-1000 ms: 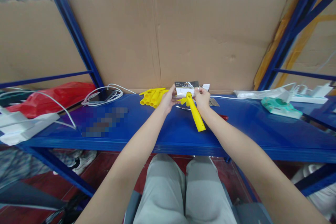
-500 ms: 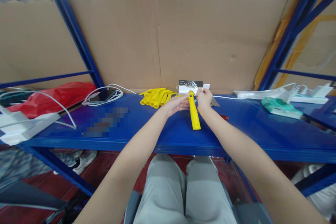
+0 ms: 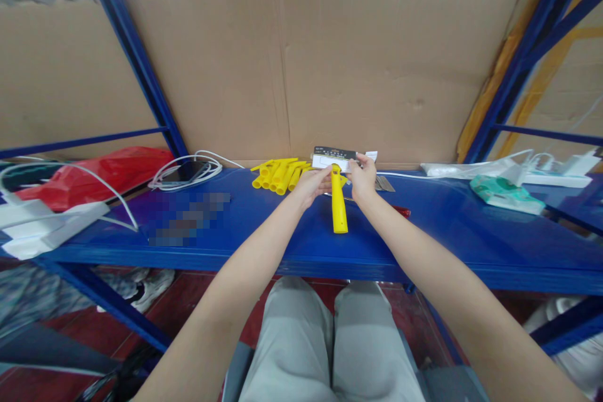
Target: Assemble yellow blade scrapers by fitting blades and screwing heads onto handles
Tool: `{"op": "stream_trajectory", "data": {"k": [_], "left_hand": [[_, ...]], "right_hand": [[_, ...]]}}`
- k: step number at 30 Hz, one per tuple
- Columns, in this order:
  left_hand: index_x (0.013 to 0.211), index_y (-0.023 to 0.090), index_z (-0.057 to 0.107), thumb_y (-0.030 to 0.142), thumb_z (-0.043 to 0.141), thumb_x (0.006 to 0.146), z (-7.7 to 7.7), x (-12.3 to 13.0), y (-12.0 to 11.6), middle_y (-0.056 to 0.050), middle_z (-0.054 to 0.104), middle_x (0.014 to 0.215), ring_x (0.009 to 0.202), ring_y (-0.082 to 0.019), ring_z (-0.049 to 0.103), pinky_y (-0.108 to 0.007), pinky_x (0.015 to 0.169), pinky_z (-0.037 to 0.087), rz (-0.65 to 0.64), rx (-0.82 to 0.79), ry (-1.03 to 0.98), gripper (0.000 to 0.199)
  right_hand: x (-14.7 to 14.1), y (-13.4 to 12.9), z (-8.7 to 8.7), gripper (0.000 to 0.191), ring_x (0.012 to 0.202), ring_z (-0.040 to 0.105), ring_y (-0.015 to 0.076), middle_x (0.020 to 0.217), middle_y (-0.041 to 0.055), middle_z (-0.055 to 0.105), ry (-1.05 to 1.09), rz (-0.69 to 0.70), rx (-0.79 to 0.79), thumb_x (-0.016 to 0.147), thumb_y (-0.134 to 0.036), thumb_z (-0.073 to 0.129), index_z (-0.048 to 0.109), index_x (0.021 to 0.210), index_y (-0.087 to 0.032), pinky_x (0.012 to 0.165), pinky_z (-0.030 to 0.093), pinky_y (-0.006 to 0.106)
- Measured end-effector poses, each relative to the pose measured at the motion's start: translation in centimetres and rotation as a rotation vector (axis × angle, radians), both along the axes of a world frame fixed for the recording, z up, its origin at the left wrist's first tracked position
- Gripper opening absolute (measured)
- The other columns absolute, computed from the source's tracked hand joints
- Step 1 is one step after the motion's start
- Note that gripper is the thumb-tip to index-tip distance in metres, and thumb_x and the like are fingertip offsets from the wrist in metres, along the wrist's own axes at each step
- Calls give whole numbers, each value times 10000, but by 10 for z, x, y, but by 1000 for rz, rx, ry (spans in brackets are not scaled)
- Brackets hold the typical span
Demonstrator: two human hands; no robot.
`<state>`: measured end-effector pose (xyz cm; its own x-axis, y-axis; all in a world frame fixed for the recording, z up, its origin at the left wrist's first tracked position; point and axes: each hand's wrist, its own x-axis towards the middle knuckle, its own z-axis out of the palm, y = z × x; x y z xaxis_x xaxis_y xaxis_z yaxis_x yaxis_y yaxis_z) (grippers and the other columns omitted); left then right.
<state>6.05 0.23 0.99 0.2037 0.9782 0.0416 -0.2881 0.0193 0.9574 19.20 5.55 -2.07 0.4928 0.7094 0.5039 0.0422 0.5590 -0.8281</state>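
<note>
Between my hands a yellow handle point(image 3: 339, 206) points toward me over the blue shelf. My left hand point(image 3: 315, 184) is closed on the upper end of this handle. Around the edge of a black-and-white card point(image 3: 333, 156), just beyond the handle, the fingers of my right hand point(image 3: 362, 174) are closed. Several yellow tubular parts point(image 3: 280, 176) lie in a pile to the left of my left hand. A tool with a red handle point(image 3: 401, 210) lies partly hidden behind my right wrist. Flat grey pieces point(image 3: 385, 184) rest just right of my right hand.
The blue shelf point(image 3: 264, 251) has a cardboard sheet point(image 3: 348, 69) behind it. At the left are a red bag point(image 3: 103, 176), a coiled white cable point(image 3: 214, 169), a phone point(image 3: 186, 171) and a power strip point(image 3: 51, 226). A green packet point(image 3: 506, 195) lies at the right.
The yellow handle's near end has swung left. The card has shifted left and shows more clearly, and my right hand has moved slightly left with it.
</note>
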Motion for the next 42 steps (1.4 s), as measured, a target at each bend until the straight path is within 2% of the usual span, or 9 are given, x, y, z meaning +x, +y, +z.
{"op": "stream_trajectory", "data": {"k": [3, 9, 16, 20, 24, 30, 34, 39, 42], "left_hand": [[864, 121, 654, 277, 670, 833, 0, 0, 2, -30, 668, 575, 457, -100, 601, -199, 549, 493, 31, -12, 14, 159], [932, 112, 658, 293, 647, 847, 4, 0, -1, -56, 697, 618, 480, -122, 628, -217, 569, 505, 44, -32, -2, 200], [1003, 132, 633, 306, 572, 894, 4, -1, -2, -53, 701, 622, 497, -125, 642, -208, 553, 500, 82, -46, -9, 214], [1013, 139, 623, 299, 612, 865, 5, -2, 0, -62, 714, 664, 523, -135, 663, -205, 553, 505, 126, -77, -37, 219], [1061, 136, 600, 297, 602, 864, 8, -4, 1, -78, 731, 717, 537, -151, 679, -210, 533, 513, 144, -128, -60, 254], [1067, 117, 591, 253, 525, 908, 7, -4, -2, -91, 732, 711, 520, -156, 676, -210, 510, 503, 178, -163, -47, 220], [1068, 108, 579, 232, 503, 921, 6, -4, -3, -90, 726, 691, 501, -148, 669, -207, 516, 512, 190, -210, -53, 207], [1057, 92, 580, 224, 485, 929, 5, -5, -2, -92, 714, 669, 495, -151, 663, -212, 524, 512, 203, -235, -50, 208], [1001, 83, 587, 212, 479, 927, 3, -4, -1, -61, 671, 585, 452, -139, 635, -207, 508, 507, 195, -242, -29, 184]], "right_hand": [[-4, -9, 6, 351, 786, 597, 144, 1028, 51, 591, 83, 51, -68, 699, -257, 551, 509, 1043, -201, 616, 496, 260], [-10, -17, 13, 402, 758, 615, 151, 942, 41, 630, 54, 87, -77, 701, -230, 533, 528, 1101, -193, 596, 499, 258], [-11, -19, 16, 444, 803, 636, 167, 996, 69, 655, 52, 140, -75, 684, -193, 538, 563, 1126, -169, 636, 515, 276], [-8, -12, 12, 420, 845, 628, 180, 998, 81, 657, -19, 93, -43, 697, -246, 586, 595, 1111, -176, 737, 526, 326], [-2, -6, 6, 401, 934, 595, 190, 1150, 121, 603, -143, -17, -1, 682, -291, 635, 620, 1066, -179, 859, 495, 365], [0, -12, 3, 407, 791, 617, 200, 852, 42, 652, -347, -7, -85, 747, -319, 582, 609, 1136, -201, 831, 486, 390], [-2, -22, 4, 344, 761, 644, 218, 809, 46, 678, -467, -25, -66, 772, -318, 586, 650, 1096, -221, 810, 484, 389], [-4, -34, 9, 307, 604, 644, 217, 650, 33, 673, -613, -33, -170, 814, -293, 553, 682, 1080, -210, 750, 504, 392], [-9, -42, 15, 289, 684, 677, 228, 728, 58, 712, -712, -55, -180, 828, -243, 528, 709, 1050, -202, 784, 508, 389]]}}
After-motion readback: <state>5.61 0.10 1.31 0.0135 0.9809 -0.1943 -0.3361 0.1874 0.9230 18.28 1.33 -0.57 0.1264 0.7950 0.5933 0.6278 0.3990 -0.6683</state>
